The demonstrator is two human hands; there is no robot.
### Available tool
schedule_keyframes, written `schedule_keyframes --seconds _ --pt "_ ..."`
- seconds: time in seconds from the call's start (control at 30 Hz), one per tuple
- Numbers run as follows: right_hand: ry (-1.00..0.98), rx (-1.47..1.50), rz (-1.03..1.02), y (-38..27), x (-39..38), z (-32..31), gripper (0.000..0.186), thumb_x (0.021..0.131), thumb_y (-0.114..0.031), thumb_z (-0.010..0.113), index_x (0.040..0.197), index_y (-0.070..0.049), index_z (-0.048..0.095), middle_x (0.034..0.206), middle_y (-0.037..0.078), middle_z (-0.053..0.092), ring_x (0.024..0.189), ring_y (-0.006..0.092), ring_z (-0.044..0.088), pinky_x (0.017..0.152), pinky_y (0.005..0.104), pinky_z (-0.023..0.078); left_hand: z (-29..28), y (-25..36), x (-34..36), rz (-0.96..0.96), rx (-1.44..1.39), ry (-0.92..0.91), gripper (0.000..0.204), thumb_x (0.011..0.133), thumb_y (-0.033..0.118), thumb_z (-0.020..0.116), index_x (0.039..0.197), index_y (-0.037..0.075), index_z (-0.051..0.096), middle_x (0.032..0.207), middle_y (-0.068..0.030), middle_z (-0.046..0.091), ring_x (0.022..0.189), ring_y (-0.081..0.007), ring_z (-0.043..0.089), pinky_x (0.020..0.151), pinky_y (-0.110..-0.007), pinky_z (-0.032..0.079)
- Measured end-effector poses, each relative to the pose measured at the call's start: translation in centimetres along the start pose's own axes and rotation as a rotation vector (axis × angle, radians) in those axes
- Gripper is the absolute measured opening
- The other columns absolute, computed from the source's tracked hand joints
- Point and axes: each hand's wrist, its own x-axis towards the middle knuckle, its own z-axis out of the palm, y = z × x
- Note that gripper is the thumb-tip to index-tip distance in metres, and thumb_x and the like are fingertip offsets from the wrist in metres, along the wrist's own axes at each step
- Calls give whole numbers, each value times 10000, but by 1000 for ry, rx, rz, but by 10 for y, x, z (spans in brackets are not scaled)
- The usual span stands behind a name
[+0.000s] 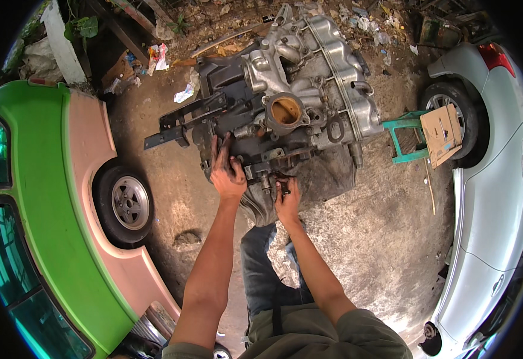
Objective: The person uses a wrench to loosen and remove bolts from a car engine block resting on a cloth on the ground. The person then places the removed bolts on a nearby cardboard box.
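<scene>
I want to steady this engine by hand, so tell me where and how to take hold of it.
Probably by the flat black bracket on the left of the engine, coming in from the left and closing around its outer end. That end juts out past the body with open space around it. How firmly it is fixed, I cannot tell.

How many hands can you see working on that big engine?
2. The left hand rests on the engine's dark part; the right hand is just right of it, fingers by a small metal fitting. No others show.
</scene>
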Motion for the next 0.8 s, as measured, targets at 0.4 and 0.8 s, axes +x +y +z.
schedule_keyframes --seconds 0.4,0.8 --pt "-175 -207 -10 -15 2 -6 634 769 138 581 1368 65 388 1327 262 386 1153 474 515 913 490 497 -1 4 2 -2 24 14 472 952 221 358 1322 63 606 1400 -175 561 1359 -447 445 1029 -531 461" --pt "-50 -184 -66 -5 11 5 456 883 56 563 1324 100 457 1228 285 544 1098 459 581 910 453 493 -2 5 4 -5 7 27 475 892 161 386 1291 45 617 1358 -146 602 1358 -437 448 1009 -521 481"
